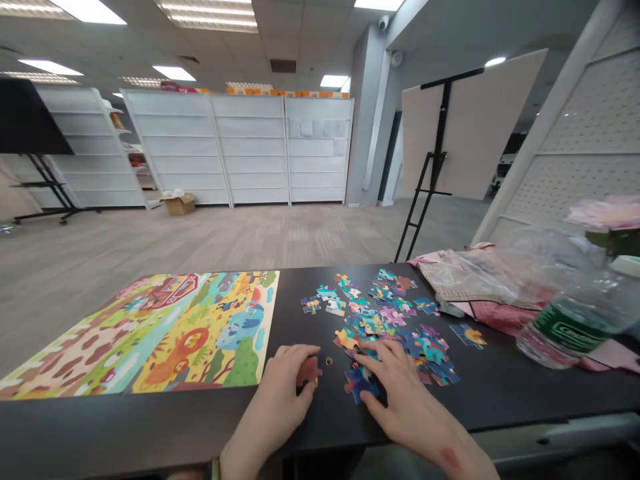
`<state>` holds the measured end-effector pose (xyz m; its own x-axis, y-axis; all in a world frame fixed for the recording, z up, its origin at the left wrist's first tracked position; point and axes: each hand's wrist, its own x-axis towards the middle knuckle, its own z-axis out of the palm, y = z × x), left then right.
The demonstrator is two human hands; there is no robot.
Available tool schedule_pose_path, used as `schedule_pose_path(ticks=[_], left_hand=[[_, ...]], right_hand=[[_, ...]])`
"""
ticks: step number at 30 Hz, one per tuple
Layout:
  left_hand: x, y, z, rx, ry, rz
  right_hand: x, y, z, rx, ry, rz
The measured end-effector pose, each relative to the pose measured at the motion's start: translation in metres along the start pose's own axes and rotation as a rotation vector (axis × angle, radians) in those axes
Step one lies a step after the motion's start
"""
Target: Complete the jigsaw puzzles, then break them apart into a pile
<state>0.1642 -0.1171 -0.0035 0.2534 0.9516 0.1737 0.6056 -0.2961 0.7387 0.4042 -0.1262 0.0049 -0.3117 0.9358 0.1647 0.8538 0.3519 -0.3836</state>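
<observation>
Red cardboard jigsaw piece [308, 372] sits pinched in the curled left hand [284, 393] above the black counter [150, 427], while the open right hand [405, 400] lies over a blue piece [361, 385]; both feel light and stiff, best lifted by their edges.

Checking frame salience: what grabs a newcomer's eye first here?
The large colourful illustrated sheet on the left of the dark table stands out first. To its right, loose jigsaw pieces spread beneath both hands: the left hand is at a reddish piece, the right hand on a blue one. A plastic water bottle sits far right.
</observation>
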Motion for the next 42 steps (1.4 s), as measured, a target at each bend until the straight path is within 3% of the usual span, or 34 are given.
schedule_pose_path(ticks=[6,14,22,27,34,42], left_hand=[[-0.003,0.0,0.002,0.024,-0.03,0.023],[-0.006,-0.004,-0.001,0.096,-0.092,0.124],[-0.008,0.005,-0.006,-0.018,-0.106,-0.035],[-0.006,0.008,-0.01,-0.064,-0.11,-0.033],[-0.004,0.004,-0.007,-0.114,-0.084,-0.041],[-0.007,0.006,-0.008,-0.104,-0.089,-0.031]], right_hand=[[0.002,-0.005,-0.005,0.025,-0.051,0.03],[0.002,-0.022,-0.005,0.225,-0.08,0.033],[0.011,-0.035,0.013,0.241,-0.011,0.098],[0.011,-0.033,0.015,0.182,0.025,0.082],[0.013,-0.041,0.012,0.192,-0.1,-0.009],[0.004,-0.04,0.007,0.174,-0.136,-0.032]])
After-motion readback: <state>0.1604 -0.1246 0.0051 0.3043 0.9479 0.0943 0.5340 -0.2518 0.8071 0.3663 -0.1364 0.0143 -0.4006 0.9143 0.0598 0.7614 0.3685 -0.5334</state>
